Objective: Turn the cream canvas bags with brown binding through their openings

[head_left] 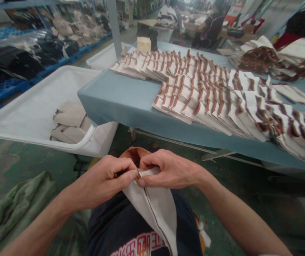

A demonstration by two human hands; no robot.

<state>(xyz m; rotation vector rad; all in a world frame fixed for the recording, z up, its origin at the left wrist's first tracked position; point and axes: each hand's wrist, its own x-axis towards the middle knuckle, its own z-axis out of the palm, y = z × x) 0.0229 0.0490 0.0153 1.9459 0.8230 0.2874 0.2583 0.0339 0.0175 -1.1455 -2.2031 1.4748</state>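
Close to my body, both hands pinch the upper edge of a cream fabric piece with a dark brown seam line down it. My left hand is closed, thumb and fingertips on the edge. Right beside it my right hand is also closed on the cloth, the two thumbs almost meeting. Whatever small detail lies between the fingertips is hidden. A brown, leather-like rounded part shows just behind the hands. The lower end of the cream piece hangs over my dark shirt.
Ahead stands a table with a blue-grey cover, bearing rows of brown-edged cream pieces. At left, a white bin holds flat beige pieces. Green cloth lies lower left. Another person is at the back.
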